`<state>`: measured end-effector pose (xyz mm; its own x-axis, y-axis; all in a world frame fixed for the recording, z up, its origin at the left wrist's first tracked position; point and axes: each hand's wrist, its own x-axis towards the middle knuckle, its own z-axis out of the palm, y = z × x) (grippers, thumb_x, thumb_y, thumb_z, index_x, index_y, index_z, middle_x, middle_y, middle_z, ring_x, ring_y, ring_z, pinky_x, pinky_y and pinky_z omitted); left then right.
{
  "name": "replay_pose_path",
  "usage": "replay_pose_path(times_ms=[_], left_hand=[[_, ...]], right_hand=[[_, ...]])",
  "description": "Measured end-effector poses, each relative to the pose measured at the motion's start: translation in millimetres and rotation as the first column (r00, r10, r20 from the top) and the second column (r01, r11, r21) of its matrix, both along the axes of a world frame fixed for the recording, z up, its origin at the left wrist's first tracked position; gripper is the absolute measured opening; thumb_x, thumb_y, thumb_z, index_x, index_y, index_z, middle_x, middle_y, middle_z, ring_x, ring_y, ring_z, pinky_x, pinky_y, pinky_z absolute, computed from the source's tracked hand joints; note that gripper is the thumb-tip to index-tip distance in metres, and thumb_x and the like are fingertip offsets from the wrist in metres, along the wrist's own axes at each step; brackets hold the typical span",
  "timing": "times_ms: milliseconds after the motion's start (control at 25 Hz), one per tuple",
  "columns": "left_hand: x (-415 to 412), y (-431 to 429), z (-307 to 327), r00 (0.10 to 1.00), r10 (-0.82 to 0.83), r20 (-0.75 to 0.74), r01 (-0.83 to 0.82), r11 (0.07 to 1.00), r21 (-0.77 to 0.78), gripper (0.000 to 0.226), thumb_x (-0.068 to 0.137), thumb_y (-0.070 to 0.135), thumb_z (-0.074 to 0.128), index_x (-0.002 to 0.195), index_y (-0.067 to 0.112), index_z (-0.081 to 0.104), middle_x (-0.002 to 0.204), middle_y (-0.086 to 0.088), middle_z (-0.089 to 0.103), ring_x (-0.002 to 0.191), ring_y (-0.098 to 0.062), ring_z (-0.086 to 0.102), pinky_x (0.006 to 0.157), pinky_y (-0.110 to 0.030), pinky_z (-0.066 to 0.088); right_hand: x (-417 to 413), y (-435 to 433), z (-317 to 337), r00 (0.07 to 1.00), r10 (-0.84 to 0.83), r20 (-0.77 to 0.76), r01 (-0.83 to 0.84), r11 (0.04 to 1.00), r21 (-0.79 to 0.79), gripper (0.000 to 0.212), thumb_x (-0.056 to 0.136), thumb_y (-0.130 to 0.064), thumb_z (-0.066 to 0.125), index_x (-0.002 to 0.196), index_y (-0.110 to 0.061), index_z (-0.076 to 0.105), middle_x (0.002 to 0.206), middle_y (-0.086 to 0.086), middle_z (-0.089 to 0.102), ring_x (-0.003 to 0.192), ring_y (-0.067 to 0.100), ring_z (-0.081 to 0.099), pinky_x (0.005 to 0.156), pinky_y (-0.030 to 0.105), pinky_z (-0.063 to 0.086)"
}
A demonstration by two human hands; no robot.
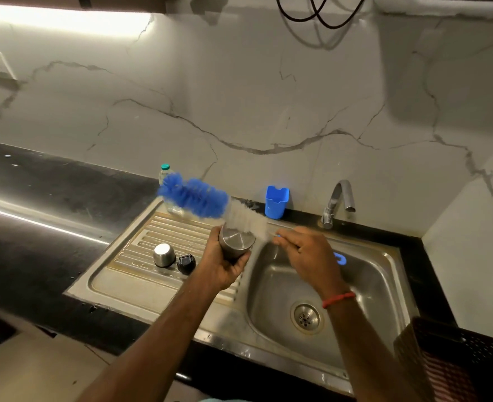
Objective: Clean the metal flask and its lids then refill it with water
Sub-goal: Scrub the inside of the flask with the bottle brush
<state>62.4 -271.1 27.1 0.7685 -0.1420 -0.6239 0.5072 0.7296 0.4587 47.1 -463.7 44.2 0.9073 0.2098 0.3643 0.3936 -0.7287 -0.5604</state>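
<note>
The left hand [222, 265] is clamped round the metal flask [236, 242], fingers and thumb curled about its body, holding it over the seam between the drainboard [140, 282] and the sink basin [268, 288] with its flat base turned toward the camera. The right hand [309, 253], at three o'clock of the flask, is closed on the thin handle of a bottle brush [193, 198]. The brush's blue and white bristles stretch from that hand toward ten o'clock, passing just beyond the flask's far end; they are blurred, so whether they touch the flask cannot be told. The blue loop of the handle's end [341, 258] shows past the right hand. On the ribbed drainboard, at nine o'clock of the flask, the steel cup lid [164, 254] stands mouth down with the black inner lid [186, 264] just beside it – both apart from the hands. A plastic bottle [165, 175] with a green cap stands behind the blue bristles. A blue holder [277, 201] and the tap [338, 201] sit at the sink's back edge, toward one o'clock.
</note>
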Motion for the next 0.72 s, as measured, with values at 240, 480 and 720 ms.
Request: replay_pose_path(times_ms=[240, 480, 720], left_hand=[[-8.8, -5.9, -2.1, 0.998, 0.056, 0.037, -0.054, 0.996, -0.064, 0.039, 0.100, 0.040, 0.057, 0.115, 0.004, 0.065, 0.095, -0.017, 0.071, 0.079, -0.028, 0.072, 0.050, -0.034, 0.062], [7.1, -9.4, -3.5, 0.999, 0.036, -0.019, -0.036, 0.999, 0.033, 0.050, 0.094, 0.048, 0.062, 0.115, 0.003, 0.064, 0.098, -0.018, 0.068, 0.082, -0.028, 0.068, 0.050, -0.031, 0.061], [33.3, 2.0, -2.0, 1.000, 0.004, 0.003, -0.005, 1.000, 0.004, 0.053, 0.088, 0.048, 0.069, 0.118, 0.004, 0.063, 0.107, -0.016, 0.070, 0.078, -0.026, 0.074, 0.059, -0.033, 0.063]], right_hand=[[-14.0, -18.7, -6.4, 0.983, 0.171, -0.069, -0.171, 0.985, 0.011, 0.023, 0.098, -0.030, 0.057, 0.108, -0.018, 0.074, 0.093, -0.012, 0.064, 0.083, -0.006, 0.055, 0.079, 0.019, 0.046], [-4.1, 7.7, 2.4, 0.983, 0.117, -0.142, -0.129, 0.989, -0.074, 0.022, 0.104, -0.029, 0.046, 0.097, -0.025, 0.067, 0.090, -0.016, 0.061, 0.079, -0.005, 0.054, 0.075, 0.016, 0.044], [17.7, -8.7, 12.0, 0.978, 0.002, -0.208, -0.008, 1.000, -0.027, 0.023, 0.104, -0.029, 0.045, 0.100, -0.025, 0.067, 0.081, -0.015, 0.059, 0.076, -0.003, 0.055, 0.075, 0.022, 0.046]])
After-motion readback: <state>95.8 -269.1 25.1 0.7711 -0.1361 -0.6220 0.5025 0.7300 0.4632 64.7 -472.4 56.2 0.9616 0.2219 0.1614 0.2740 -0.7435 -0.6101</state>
